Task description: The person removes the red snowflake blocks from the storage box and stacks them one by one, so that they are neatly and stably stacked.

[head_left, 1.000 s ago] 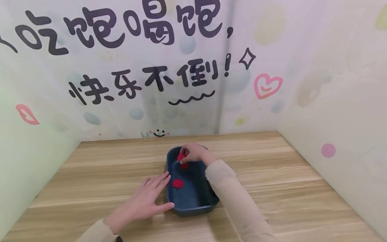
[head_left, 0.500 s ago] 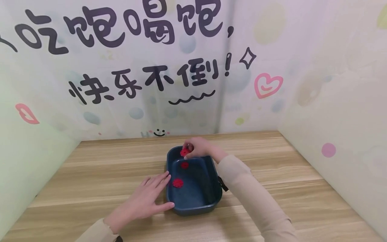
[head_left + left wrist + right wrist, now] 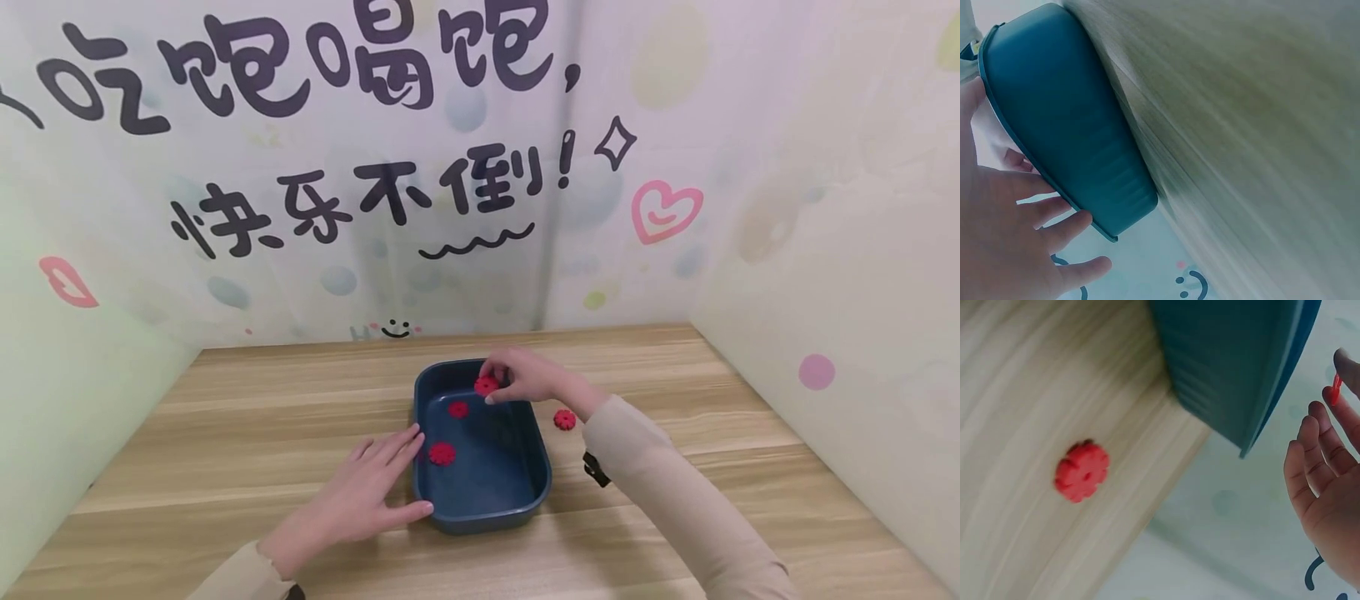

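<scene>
A blue rectangular plastic bin (image 3: 480,496) stands on the wooden table. Inside it lie a red flower-shaped disc (image 3: 442,454) near the left wall and a smaller-looking red disc (image 3: 458,409) farther back. Between thumb and index finger, my right hand (image 3: 528,377) pinches another notched red disc (image 3: 486,386) over the bin's back right corner. The right wrist view shows this pinched disc (image 3: 1335,390) edge-on, with the other fingers extended. My left hand (image 3: 356,496) rests against the bin's left rim, fingers spread and straight.
One more red disc (image 3: 565,420) lies on the wooden table (image 3: 262,425), right of the bin and close to the right forearm. A black wrist strap (image 3: 596,469) shows below the right sleeve. Printed wall sheets (image 3: 450,292) border the table at the back and sides.
My right hand has lifted the pinched disc from low in the bin and carried it rightward. The disc on the table has come into view. The left hand stays in place.
</scene>
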Motion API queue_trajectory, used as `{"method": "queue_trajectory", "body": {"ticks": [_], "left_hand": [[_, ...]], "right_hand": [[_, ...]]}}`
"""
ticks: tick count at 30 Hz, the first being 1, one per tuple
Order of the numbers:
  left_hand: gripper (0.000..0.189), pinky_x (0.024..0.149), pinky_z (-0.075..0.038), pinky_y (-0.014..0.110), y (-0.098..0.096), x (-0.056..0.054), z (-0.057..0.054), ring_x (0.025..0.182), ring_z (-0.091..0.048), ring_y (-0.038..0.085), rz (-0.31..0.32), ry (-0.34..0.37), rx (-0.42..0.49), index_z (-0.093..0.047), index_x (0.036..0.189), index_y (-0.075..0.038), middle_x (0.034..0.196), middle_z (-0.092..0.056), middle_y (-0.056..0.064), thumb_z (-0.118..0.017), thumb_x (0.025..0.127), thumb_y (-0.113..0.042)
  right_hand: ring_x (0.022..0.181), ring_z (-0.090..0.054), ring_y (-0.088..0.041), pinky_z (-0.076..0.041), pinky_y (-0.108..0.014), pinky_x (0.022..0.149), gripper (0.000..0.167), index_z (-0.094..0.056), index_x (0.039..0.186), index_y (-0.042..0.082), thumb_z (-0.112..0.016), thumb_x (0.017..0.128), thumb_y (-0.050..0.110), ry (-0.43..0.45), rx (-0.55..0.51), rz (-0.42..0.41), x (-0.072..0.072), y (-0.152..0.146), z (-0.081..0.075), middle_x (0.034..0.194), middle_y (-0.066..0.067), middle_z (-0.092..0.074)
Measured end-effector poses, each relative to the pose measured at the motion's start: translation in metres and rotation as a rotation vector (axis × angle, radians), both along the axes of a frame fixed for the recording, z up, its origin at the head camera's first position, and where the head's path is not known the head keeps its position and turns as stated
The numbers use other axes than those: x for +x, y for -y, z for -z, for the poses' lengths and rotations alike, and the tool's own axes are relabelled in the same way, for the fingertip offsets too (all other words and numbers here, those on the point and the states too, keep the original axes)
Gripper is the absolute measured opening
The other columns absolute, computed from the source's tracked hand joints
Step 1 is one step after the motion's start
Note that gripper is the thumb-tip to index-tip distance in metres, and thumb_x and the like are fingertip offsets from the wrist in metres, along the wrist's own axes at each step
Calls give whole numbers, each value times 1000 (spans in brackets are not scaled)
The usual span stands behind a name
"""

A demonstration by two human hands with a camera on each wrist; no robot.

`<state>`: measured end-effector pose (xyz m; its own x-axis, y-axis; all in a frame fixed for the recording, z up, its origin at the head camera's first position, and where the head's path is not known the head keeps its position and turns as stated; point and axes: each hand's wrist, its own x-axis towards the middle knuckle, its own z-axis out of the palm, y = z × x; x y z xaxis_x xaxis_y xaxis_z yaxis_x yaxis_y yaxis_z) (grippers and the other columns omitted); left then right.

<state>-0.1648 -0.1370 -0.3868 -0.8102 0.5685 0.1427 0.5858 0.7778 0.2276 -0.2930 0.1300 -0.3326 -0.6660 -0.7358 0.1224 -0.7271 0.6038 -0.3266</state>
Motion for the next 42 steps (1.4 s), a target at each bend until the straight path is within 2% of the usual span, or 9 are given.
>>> {"method": "queue_trajectory", "body": {"ticks": [5, 10, 15, 24, 28, 34, 42], "left_hand": [[81, 97, -19, 50, 0, 0, 1, 125, -27, 21, 5, -12, 6, -33, 136, -8, 142, -26, 6, -48, 78, -62], [81, 97, -20, 50, 0, 1, 1, 124, -28, 23, 18, -30, 12, -34, 136, -6, 141, -27, 7, -48, 78, -61], [80, 96, -21, 51, 0, 1, 1, 124, -28, 24, 28, -43, 12, -35, 135, -5, 140, -28, 9, -48, 79, -61], [81, 97, -20, 50, 0, 0, 0, 125, -27, 22, 15, -21, -7, -33, 136, -7, 142, -26, 6, -47, 78, -62], [81, 97, -20, 49, 1, 0, 1, 125, -26, 21, 12, -19, -13, -33, 137, -8, 142, -25, 5, -47, 78, -63], [82, 97, -20, 49, 1, 0, 1, 125, -25, 20, 20, -27, -11, -33, 137, -7, 142, -26, 6, -45, 78, -63], [82, 96, -21, 50, 1, 0, 1, 124, -28, 23, 31, -39, -1, -34, 136, -5, 141, -28, 8, -45, 78, -63]], "right_hand": [[67, -48, -14, -41, -25, 63, 35, -60, 103, 9, -68, 77, 29, 17, -37, -1, 5, -15, 5, 82, 2, -52], [70, -50, -14, -43, -25, 63, 37, -59, 105, 10, -68, 77, 31, 61, -71, 41, 10, -31, 12, 85, 5, -53], [69, -51, -12, -44, -26, 62, 35, -59, 105, 11, -68, 77, 29, 60, -115, 57, 14, -50, 20, 86, 4, -54], [73, -52, -14, -46, -27, 63, 31, -59, 104, 11, -69, 77, 23, 82, -215, 71, 18, -83, 38, 87, 3, -56], [71, -51, -14, -45, -27, 62, 30, -59, 103, 10, -69, 77, 22, 85, -223, 86, 21, -94, 45, 86, 3, -55], [71, -51, -13, -45, -27, 64, 34, -59, 105, 11, -68, 77, 29, 94, -210, 114, 21, -107, 57, 87, 3, -55], [73, -51, -15, -43, -29, 64, 33, -60, 106, 12, -67, 78, 26, 81, -174, 139, 18, -114, 68, 88, 3, -55]]}}
